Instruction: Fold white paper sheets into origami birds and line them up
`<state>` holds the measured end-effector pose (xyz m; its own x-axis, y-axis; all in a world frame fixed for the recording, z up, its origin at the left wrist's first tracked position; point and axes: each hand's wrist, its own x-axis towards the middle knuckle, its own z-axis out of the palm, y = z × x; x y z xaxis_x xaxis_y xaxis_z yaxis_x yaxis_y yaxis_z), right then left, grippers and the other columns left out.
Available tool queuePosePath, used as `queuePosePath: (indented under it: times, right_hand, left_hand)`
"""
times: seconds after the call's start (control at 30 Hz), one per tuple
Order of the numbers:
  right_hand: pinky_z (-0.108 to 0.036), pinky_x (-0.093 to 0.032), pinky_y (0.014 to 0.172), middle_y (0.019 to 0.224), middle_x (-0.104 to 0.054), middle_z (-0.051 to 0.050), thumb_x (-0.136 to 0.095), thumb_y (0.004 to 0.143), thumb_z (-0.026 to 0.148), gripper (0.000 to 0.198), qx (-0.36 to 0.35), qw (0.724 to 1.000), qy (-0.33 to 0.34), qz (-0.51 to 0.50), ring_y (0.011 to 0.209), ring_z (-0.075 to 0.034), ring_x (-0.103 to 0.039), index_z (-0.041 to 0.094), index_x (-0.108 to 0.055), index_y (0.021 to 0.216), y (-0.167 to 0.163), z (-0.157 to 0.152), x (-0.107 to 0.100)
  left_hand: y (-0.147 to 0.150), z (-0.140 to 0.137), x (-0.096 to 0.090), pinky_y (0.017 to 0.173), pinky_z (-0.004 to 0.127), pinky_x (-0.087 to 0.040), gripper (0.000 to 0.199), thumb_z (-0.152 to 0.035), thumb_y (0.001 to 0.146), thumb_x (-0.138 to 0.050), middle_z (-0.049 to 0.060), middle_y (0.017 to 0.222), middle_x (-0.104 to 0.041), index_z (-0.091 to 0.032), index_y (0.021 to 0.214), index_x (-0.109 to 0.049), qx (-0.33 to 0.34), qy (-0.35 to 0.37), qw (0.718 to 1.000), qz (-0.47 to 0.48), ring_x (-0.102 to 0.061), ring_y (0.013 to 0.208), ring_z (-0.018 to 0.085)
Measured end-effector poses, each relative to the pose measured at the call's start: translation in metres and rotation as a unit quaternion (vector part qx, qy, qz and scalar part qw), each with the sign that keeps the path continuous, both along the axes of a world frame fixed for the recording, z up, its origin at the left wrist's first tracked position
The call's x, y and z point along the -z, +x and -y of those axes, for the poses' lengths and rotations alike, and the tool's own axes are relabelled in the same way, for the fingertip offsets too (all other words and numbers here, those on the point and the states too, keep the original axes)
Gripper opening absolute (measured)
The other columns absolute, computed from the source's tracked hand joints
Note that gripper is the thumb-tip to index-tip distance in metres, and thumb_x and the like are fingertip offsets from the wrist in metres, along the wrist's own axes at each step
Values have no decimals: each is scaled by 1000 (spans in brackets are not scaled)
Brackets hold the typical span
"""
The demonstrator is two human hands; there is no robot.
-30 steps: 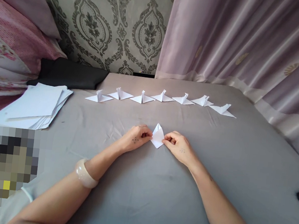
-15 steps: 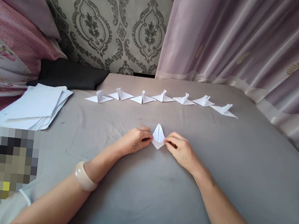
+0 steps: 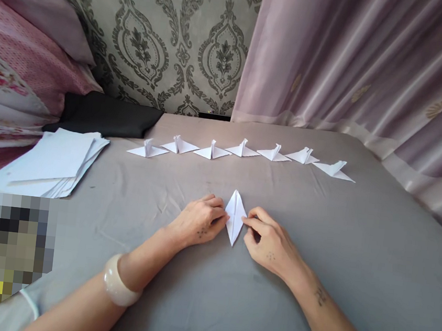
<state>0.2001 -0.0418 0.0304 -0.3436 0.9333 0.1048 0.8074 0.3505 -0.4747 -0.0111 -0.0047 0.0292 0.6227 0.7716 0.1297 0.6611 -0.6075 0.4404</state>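
Observation:
A small white folded paper (image 3: 234, 217), now a tall diamond with a crease down its middle, lies on the grey cloth between my two hands. My left hand (image 3: 203, 219) is closed at its left edge, the fingertips resting on the paper. On the opposite edge, my right hand (image 3: 271, 236) holds the paper with a fingertip on its rim, its other fingers curled in. Behind it stands a row of several folded paper birds (image 3: 243, 149), wings spread flat and narrow parts upright.
A stack of white paper sheets (image 3: 56, 156) lies at the left, beside a folded black cloth (image 3: 108, 114). Purple curtains (image 3: 334, 67) hang along the back right, and patterned wallpaper (image 3: 179, 40) covers the back wall. A blurred patch hides the lower left corner.
The folded paper's lower part has opened out toward me, turning a short kite shape into a long diamond. My right hand has shifted slightly down along its edge. The view has tilted up a little.

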Motion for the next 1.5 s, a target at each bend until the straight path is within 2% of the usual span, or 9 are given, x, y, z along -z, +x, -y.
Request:
queuePosePath:
  times: [0.1, 0.17, 0.27, 0.4, 0.7, 0.97, 1.17, 1.27, 1.5]
  right_hand:
    - [-26, -41, 62, 83, -57, -1, -45, 91, 34, 30, 59, 998, -9, -5, 60, -11, -52, 23, -63, 70, -9, -6, 1]
    - [-26, -37, 59, 78, -55, 0, -50, 90, 40, 33, 93, 996, -16, -9, 61, -11, -52, 22, -57, 63, -13, -12, 4]
    - [-25, -33, 56, 76, -55, 1, -56, 85, 44, 29, 113, 992, -52, -18, 64, -13, -53, 23, -54, 66, -14, -22, 7]
    - [-25, -35, 58, 80, -57, 2, -62, 78, 48, 28, 133, 985, -105, -35, 72, -15, -55, 24, -50, 73, -9, -30, 6]
    - [-27, -39, 62, 81, -57, 2, -59, 79, 43, 22, 168, 975, -141, -37, 75, -17, -57, 25, -54, 92, 1, -27, 11]
    - [-29, -42, 70, 109, -59, -1, -55, 83, 33, 20, 121, 981, -113, -104, 74, -14, -57, 27, -60, 102, 2, -19, 13]
    - [-25, -38, 59, 72, -55, 4, -60, 79, 32, 12, 127, 961, -171, -177, 58, -11, -48, 23, -59, 87, 6, -22, 11]
    - [-24, -36, 55, 59, -46, 8, -62, 77, 31, 14, 133, 945, -195, -226, 54, -10, -45, 23, -56, 87, 5, -22, 11]
    - [-20, -32, 47, 66, -53, 8, -63, 78, 31, 21, 106, 870, -255, -409, 48, -6, -44, 22, -44, 81, -1, -19, 2]
  left_hand:
    - [9, -1, 7, 65, 28, -41, 34, -33, 95, -44, 6, 79, -59, -19, 67, -59, -56, 2, 998, -4, -54, 82, 20]
    - [14, -4, 15, 67, 29, -40, 29, -34, 93, -48, 4, 78, -57, -19, 69, -56, -78, -2, 997, 9, -52, 79, 19]
    - [18, -10, 26, 73, 33, -41, 17, -35, 88, -56, 4, 83, -55, -20, 81, -55, -122, -33, 991, 42, -49, 78, 20]
    - [19, -15, 28, 81, 38, -43, 31, -38, 77, -67, 7, 96, -50, -18, 97, -54, -200, -97, 974, 45, -49, 90, 24]
    - [26, -13, 16, 88, 41, -43, 21, -29, 69, -75, 8, 104, -47, -18, 82, -61, -236, -149, 956, 89, -48, 99, 26]
    - [25, -6, 8, 78, 31, -40, 12, -24, 75, -66, 3, 87, -57, -17, 71, -58, -188, -172, 953, 165, -52, 83, 18]
    - [21, -5, 3, 61, 23, -33, 14, -28, 75, -65, -4, 65, -49, -17, 73, -56, -163, -247, 936, 191, -44, 63, 11]
    - [20, -4, 4, 59, 22, -33, 19, -32, 75, -66, -4, 66, -49, -16, 76, -56, -159, -272, 917, 243, -44, 63, 11]
    - [24, -4, 1, 60, 22, -36, 34, -41, 69, -74, -2, 66, -56, -16, 73, -51, -151, -352, 833, 398, -51, 64, 11]
